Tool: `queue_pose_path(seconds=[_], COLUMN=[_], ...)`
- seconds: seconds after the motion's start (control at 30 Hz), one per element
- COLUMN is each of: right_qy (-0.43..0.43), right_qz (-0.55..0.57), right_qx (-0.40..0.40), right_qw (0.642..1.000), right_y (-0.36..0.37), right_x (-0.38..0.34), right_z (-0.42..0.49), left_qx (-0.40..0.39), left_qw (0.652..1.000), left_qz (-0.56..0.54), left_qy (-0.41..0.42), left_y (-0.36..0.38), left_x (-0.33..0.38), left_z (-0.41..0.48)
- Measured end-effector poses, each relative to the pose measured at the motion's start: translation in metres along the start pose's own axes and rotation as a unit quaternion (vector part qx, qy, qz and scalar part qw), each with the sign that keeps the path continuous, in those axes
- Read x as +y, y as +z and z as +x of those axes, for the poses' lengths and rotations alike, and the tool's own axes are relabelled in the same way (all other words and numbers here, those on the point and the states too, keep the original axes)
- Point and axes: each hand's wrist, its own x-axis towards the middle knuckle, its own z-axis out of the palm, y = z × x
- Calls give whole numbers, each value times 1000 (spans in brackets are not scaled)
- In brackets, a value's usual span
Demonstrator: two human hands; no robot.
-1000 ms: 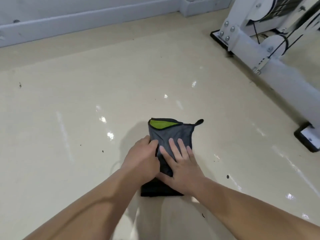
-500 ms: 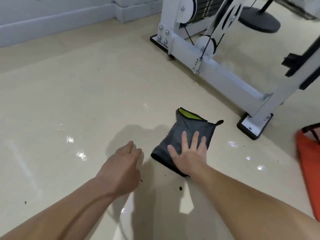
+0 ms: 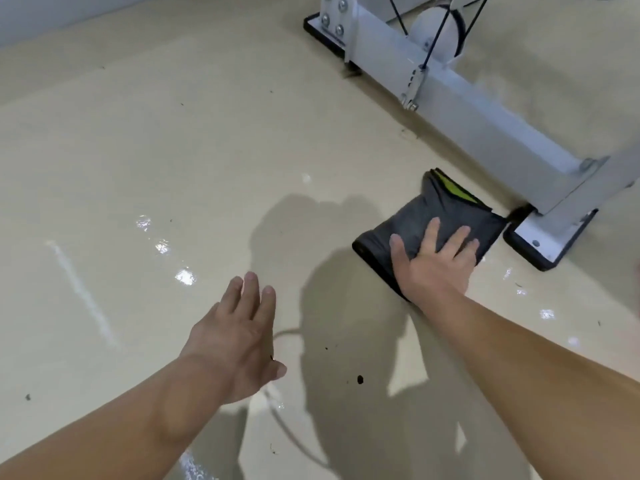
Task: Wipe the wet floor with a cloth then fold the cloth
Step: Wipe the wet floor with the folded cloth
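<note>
The folded dark grey cloth [image 3: 446,216] with lime lining — judged soft, damp, limp — was pressed flat under the right hand [image 3: 434,268]; the left hand [image 3: 239,337] was held open, empty.

The floor [image 3: 180,161] is smooth, glossy cream, with wet glints at nine o'clock. At three o'clock the cloth [image 3: 415,220] is soft matt grey fabric, lime-green inside. At one o'clock the frame [image 3: 485,126] is smooth white-painted metal with shiny bolts [image 3: 333,16].

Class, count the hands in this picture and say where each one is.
2. The right hand presses flat on the folded grey cloth; the left hand is spread over the floor, off the cloth.
</note>
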Motion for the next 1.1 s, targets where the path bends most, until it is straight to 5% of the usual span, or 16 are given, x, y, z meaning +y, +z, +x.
queue_pose_path(seconds=[0.1,0.3,0.6,0.97,1.1], right_qy=[42,-163,-355,-526,-444], right_qz=[72,41,-13,-222,-268], right_qx=[29,80,25,-21,-92], right_qw=[996,983,934,821,850], right_y=[15,57,114,143,124], right_x=[-40,-97,-184,-137,-100], right_z=[-21,-96,-247,-373,-373], left_qx=[-3,101,58,17,-12], left_qw=[998,974,963,985,990], left_qz=[-70,-203,-232,-161,-140], left_qy=[11,-27,-122,-56,-28], left_y=[-5,-24,14,100,110], left_x=[-9,-37,-114,-183,-185], left_z=[2,-40,-148,-268,-253])
